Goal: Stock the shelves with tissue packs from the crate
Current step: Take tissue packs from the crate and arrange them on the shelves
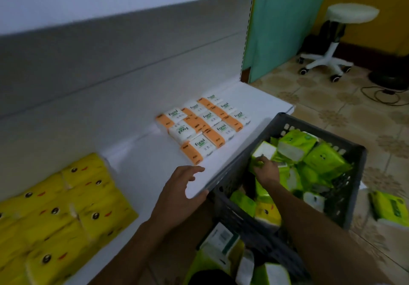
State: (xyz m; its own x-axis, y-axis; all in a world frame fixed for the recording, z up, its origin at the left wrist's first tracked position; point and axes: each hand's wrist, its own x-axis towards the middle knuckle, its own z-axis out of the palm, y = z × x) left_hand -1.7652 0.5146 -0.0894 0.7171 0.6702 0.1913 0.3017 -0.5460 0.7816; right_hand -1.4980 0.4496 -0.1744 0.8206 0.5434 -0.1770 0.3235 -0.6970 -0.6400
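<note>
- My left grip (pixel 183 187) is released, its loose fingers resting on the front edge of the white shelf (pixel 143 163).
- My right grip (pixel 265 170) reaches into the dark crate (pixel 352 198) and grasps a green tissue pack (pixel 263 150). Other green packs crowd around it.
- On the shelf, orange-and-white packs (pixel 203 125) lie ahead and yellow packs (pixel 62 207) to the left.
- A white stool (pixel 352 14) stands well beyond the crate.
</note>
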